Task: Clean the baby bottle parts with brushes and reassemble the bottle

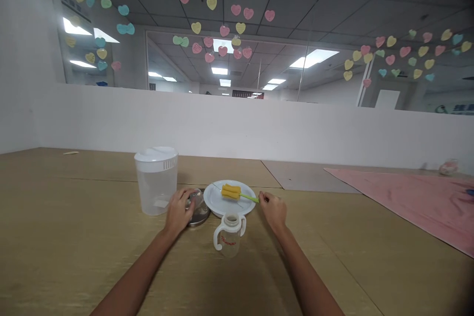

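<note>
Fingers (pixel 185 194) curl on both the left hand (pixel 178 211) and the right hand (pixel 274 211), whose forearms reach forward and inward over the wood-toned counter (pixel 92 242).

Leftmost of the larger pieces stands a tub (pixel 155 187), a translucent plastic cylinder, slightly tapered, under a smooth white lid (pixel 156 153).

Just right of it, the left hand slants forward, knuckles up, thumb and fingers bent at a clear, rounded piece (pixel 197 198); whether they grip it or only touch it, I cannot tell. Beneath that piece is a shiny, dark metallic round dish (pixel 202 215).

Next comes a glossy white round plate (pixel 215 202), with a sponge brush (pixel 231 191) lying across it. Its long axis runs left to right, dipping slightly toward the person on the right: the ridged yellow foam head points left, the slim green handle right, its end over the plate's rim.

Nearer the person, just in front of the plate, stands a clear bottle (pixel 230 242), upright and uncapped, with red lettering and two curved white handles.

At the plate's right, the right hand angles inward, fingers pinched together on the handle's end.

Farther right lies a flat pink sheet (pixel 411 202).
</note>
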A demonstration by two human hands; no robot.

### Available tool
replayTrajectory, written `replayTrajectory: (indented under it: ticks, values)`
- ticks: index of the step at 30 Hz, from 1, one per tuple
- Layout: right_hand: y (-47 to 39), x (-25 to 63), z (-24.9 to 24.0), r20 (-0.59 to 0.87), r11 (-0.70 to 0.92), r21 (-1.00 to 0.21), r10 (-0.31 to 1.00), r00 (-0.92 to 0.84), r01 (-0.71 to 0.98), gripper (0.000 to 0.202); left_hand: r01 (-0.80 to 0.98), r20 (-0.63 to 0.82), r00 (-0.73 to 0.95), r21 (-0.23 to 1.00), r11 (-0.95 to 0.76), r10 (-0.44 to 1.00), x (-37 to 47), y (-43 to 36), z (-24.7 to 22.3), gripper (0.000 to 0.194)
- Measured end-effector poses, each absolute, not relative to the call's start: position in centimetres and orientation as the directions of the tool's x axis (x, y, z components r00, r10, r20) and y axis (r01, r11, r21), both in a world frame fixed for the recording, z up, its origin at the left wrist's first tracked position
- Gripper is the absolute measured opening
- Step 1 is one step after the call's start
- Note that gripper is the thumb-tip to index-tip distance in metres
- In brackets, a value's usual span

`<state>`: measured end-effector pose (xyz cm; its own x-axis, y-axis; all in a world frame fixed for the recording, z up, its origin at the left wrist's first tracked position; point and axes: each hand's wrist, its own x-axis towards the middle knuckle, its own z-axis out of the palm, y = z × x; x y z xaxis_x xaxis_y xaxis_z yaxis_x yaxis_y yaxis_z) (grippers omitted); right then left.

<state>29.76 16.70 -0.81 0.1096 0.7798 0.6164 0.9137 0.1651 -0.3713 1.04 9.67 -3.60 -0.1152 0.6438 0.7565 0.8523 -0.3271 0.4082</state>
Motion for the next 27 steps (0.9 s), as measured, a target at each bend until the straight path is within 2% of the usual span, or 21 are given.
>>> replayTrajectory:
  ticks: [3,6,9,12,15,18,20,22,27]
  values:
    - [16.8,30.0,-0.8,0.627,0.153,-0.437,0.759,0.178,0.886,0.040,0.709,0.810,0.058,0.378,-0.595,0.583,4.3,8.3,-3.1,0.031]
    - [16.9,30.1,-0.9,0.649,0.173,-0.479,0.731,0.214,0.861,0.045,0.523,0.783,0.192,0.429,-0.736,0.592,7.9,7.3,-3.6,0.053]
    - [16.9,30.1,-0.9,0.670,0.204,-0.509,0.703,0.236,0.836,0.049,0.436,0.714,0.219,0.539,-0.721,0.665,10.1,6.9,-4.2,0.071]
    - [16.8,30.1,-0.8,0.661,0.271,-0.584,0.707,0.254,0.766,0.049,0.428,0.611,0.239,0.632,-0.647,0.755,10.7,6.7,-4.5,0.076]
    - [16.8,30.2,-0.6,0.596,0.369,-0.734,0.753,0.279,0.570,0.050,0.521,0.602,0.287,0.555,-0.649,0.745,10.4,6.5,-4.4,0.065]
    - [16.9,30.3,-0.5,0.516,0.405,-0.840,0.801,0.303,0.360,0.050,0.593,0.723,0.318,0.354,-0.723,0.614,9.8,6.5,-4.3,0.060]
    - [17.0,30.2,-0.6,0.518,0.438,-0.843,0.816,0.255,0.310,0.050,0.640,0.822,0.253,0.253,-0.725,0.511,9.3,6.7,-4.1,0.059]
    - [16.9,29.9,-0.6,0.562,0.499,-0.810,0.811,0.164,0.308,0.050,0.704,0.884,0.127,0.238,-0.669,0.449,8.6,6.8,-3.7,0.056]
    - [16.1,28.7,-0.8,0.660,0.624,-0.708,0.751,-0.004,0.331,0.049,0.715,0.869,-0.205,0.448,-0.537,0.451,6.9,7.4,-2.6,0.045]
